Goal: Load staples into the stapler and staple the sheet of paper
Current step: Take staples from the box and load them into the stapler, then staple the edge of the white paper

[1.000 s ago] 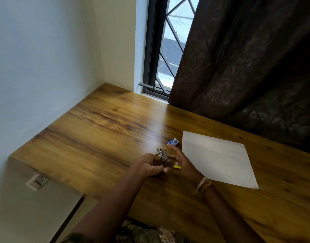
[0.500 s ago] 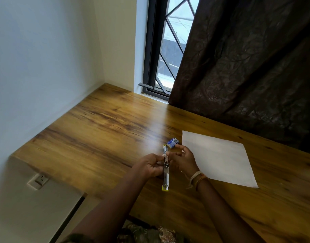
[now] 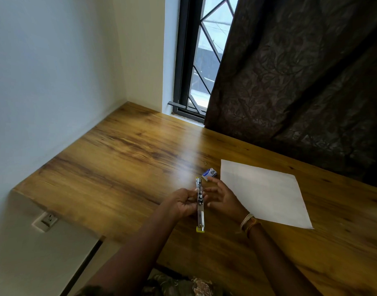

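Left hand (image 3: 183, 202) fingers pinch the middle of the stapler (image 3: 199, 205), which is swung open full length, a long metal strip running up and down at lower centre of the frame, yellow tip nearest the camera. Right hand (image 3: 222, 197) sits just beside it, fingers spread loose, gripping nothing. Right above those fingertips lies the small blue staple box (image 3: 209, 173) on the wooden desk (image 3: 123, 159). The white sheet of paper (image 3: 262, 193) lies flat at centre right, corner pointing towards the dark curtain (image 3: 300, 71).

Print on the staple box (image 3: 209, 174) too small to read; left grip (image 3: 184, 202) hides the stapler (image 3: 199, 204) midsection; counter (image 3: 119, 159) cut off at right.
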`<state>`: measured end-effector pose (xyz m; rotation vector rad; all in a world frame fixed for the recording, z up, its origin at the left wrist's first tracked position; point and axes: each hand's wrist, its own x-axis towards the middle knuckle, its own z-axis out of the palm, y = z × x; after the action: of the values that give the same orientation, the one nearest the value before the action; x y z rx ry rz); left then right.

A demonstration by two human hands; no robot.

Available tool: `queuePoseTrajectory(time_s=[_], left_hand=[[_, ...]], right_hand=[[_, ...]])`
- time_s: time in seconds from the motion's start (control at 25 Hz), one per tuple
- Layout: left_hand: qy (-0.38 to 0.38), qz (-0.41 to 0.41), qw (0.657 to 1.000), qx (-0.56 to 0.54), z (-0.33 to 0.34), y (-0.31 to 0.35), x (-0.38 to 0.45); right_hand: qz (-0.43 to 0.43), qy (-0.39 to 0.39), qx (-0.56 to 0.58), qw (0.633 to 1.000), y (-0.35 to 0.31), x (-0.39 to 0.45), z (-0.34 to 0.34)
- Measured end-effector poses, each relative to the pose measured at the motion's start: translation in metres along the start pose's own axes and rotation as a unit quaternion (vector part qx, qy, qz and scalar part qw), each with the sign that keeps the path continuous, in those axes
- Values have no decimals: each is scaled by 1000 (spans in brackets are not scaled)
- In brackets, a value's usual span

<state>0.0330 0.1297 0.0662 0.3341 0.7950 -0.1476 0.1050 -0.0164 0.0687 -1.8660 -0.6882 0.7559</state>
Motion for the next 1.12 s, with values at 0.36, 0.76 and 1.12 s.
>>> queuePoseTrajectory(time_s=[0.36, 0.76, 1.12], left_hand=[[-33, -26, 999, 6, 16, -19, 3], [34, -19, 959, 281, 44, -58, 8], [73, 142, 904, 396, 69, -113, 16]], right_hand=[[28, 169, 52, 984, 9, -16, 8], [138, 322, 350, 869, 33, -42, -23], [245, 470, 10, 848, 75, -96, -128]])
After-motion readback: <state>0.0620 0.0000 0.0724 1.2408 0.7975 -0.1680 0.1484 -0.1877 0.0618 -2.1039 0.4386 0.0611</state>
